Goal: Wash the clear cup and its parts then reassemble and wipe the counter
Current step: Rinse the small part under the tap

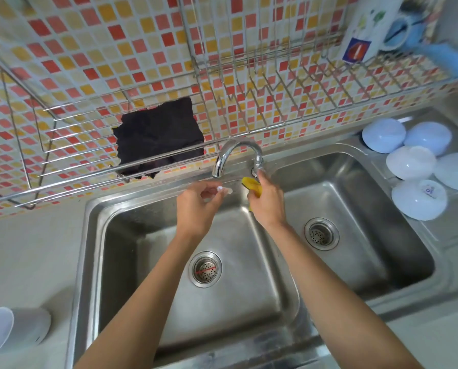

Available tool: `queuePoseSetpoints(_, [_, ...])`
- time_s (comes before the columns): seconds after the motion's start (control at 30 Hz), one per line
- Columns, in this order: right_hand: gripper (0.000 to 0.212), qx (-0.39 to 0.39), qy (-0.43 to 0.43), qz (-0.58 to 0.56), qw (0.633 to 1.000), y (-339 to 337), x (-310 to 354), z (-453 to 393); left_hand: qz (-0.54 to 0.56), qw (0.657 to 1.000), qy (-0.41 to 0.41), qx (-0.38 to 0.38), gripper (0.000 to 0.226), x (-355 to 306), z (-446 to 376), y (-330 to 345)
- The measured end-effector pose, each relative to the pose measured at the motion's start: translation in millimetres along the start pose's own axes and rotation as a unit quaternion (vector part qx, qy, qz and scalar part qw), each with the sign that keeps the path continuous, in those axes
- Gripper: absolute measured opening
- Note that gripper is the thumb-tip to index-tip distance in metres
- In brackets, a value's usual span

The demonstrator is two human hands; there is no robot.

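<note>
- Pinching a small clear cup part [224, 189] between thumb and fingertips of the left hand [196, 209], above the back of the left sink basin [148, 251], just left of the faucet [237, 155].
- Gripping a yellow sponge [253, 186] in the curled right hand [266, 206], forefinger reaching up to the spout tip.
- Best done low over the basin, grip firm: small, wet, likely slippery, and the drain strainer [205, 269] sits below.
- Lying on its side at the far left of the pale counter [31, 249]: a clear cup [15, 331].
- Stacked upside down right of the sink: white bowls [414, 169].
- Hanging on the mosaic-tiled wall: wire rack [249, 83], dark cloth [158, 137].
</note>
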State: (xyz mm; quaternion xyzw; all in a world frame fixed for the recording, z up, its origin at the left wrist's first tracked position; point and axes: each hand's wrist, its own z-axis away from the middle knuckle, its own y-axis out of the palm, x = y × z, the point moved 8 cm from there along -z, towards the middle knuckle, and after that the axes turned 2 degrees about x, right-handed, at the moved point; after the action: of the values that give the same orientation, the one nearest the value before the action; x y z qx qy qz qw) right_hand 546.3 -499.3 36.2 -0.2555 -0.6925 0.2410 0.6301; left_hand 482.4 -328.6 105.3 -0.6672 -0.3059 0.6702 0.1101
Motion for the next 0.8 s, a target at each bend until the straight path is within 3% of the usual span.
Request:
queuePoseSetpoints(0.13, [0.056,0.008,0.003,0.000,1.000,-1.5,-3.3,-0.8,-0.011,1.000,0.013,0.005,0.017,-4.2,1.3,-0.9])
queuePoseSetpoints(0.2, [0.057,-0.004,0.009,-0.029,1.000,-7.6,-4.8,2.8,-0.008,1.000,0.011,0.003,0.005,-3.5,1.0,-2.1])
queuePoseSetpoints(0.57, [0.058,-0.032,0.068,-0.101,0.992,-21.9,-32.3,34.1,-0.022,1.000,0.010,0.005,0.020,-8.8,-3.0,0.8])
queuePoseSetpoints(0.8, [0.051,-0.042,0.177,-0.258,0.949,-23.4,-58.5,43.1,-0.028,0.999,0.024,-0.007,0.019,-7.2,-3.9,-5.9])
